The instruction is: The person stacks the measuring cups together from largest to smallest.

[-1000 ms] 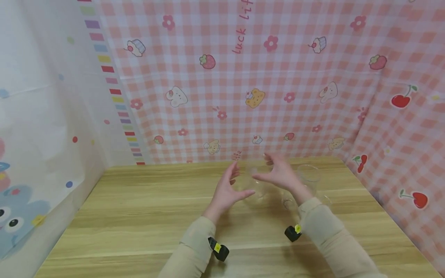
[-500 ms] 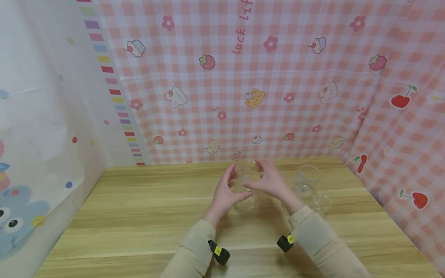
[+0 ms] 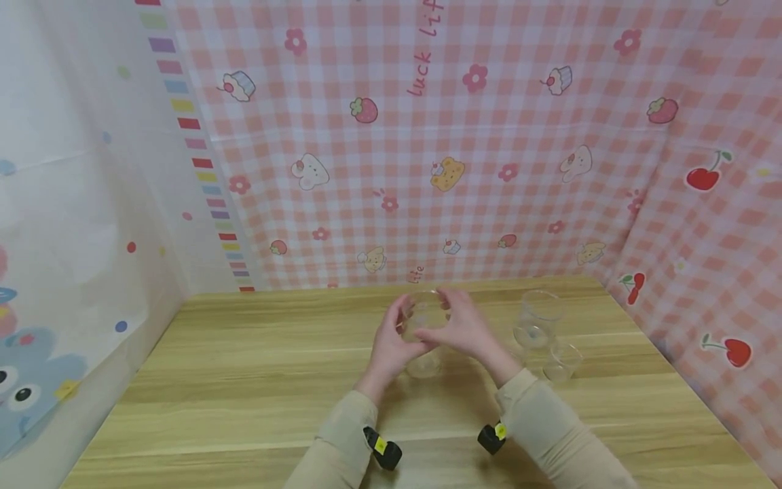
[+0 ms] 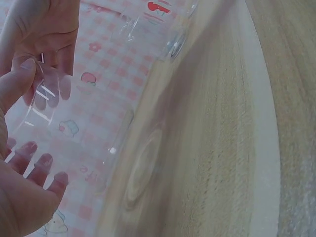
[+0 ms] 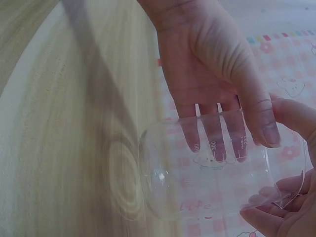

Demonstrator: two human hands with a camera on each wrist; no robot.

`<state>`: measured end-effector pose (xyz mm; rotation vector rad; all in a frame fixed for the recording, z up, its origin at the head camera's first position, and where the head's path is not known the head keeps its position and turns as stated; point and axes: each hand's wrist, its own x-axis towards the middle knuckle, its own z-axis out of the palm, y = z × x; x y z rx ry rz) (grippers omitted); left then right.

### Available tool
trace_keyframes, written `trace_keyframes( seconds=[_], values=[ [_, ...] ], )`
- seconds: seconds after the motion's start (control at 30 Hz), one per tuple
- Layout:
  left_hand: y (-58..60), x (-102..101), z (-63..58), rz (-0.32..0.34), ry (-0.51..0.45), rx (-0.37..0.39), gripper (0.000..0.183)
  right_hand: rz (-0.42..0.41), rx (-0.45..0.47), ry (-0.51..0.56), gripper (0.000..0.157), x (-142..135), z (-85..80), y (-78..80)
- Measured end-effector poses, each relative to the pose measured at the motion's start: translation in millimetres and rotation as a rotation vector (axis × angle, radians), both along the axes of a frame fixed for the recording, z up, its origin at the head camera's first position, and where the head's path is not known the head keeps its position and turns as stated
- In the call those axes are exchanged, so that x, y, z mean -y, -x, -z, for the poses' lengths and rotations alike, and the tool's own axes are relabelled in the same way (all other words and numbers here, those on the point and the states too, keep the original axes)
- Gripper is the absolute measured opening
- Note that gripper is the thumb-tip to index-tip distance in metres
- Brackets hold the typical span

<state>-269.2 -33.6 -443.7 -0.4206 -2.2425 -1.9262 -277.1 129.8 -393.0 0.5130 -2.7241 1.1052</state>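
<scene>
A clear beaker (image 3: 425, 314) with white graduation marks stands between both hands over the wooden table, its rim upward. My left hand (image 3: 391, 346) grips it from the left, fingers curled around the far side. From the right, my right hand (image 3: 461, 326) grips the same beaker near the rim, with its thumb toward me. In the right wrist view, the left hand's fingers (image 5: 212, 143) show through the beaker's clear wall (image 5: 163, 177). The left wrist view has the right hand (image 4: 49, 34) above and the left hand (image 4: 27, 197) below. Whether the base touches the table I cannot tell.
To the right stand other clear vessels: a larger one (image 3: 542, 305) at the back and a small one (image 3: 562, 361) nearer me. The wooden table (image 3: 244, 380) ends at a pink checked cloth (image 3: 342, 149) behind and on the right. White cloth (image 3: 73, 204) hangs at left.
Both hands have drawn closer together around the beaker. The right hand and the beaker have moved left and somewhat nearer me; the small vessel on the right shows more fully.
</scene>
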Motion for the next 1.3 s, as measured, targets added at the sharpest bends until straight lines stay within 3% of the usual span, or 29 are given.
trace_keyframes(
  seconds=[0.2, 0.67, 0.93, 1.3],
  values=[
    [0.9, 5.4, 5.6, 0.007, -0.02, -0.052, 0.087, -0.04, -0.017, 0.003, 0.09, 3.0, 3.0, -2.6],
    [0.6, 27.2, 15.1, 0.051, -0.02, -0.074, 0.084, -0.11, 0.031, 0.066, 0.097, 7.4, 10.6, -8.5],
    [-2.3, 36.5, 13.9, 0.036, 0.018, -0.047, 0.084, -0.253, 0.081, 0.243, 0.092, 0.1, 19.2, -5.3],
    [-4.1, 43.4, 12.3, 0.051, -0.039, -0.031, 0.086, -0.41, 0.194, 0.341, 0.089, -14.9, 36.5, 1.1]
  ],
)
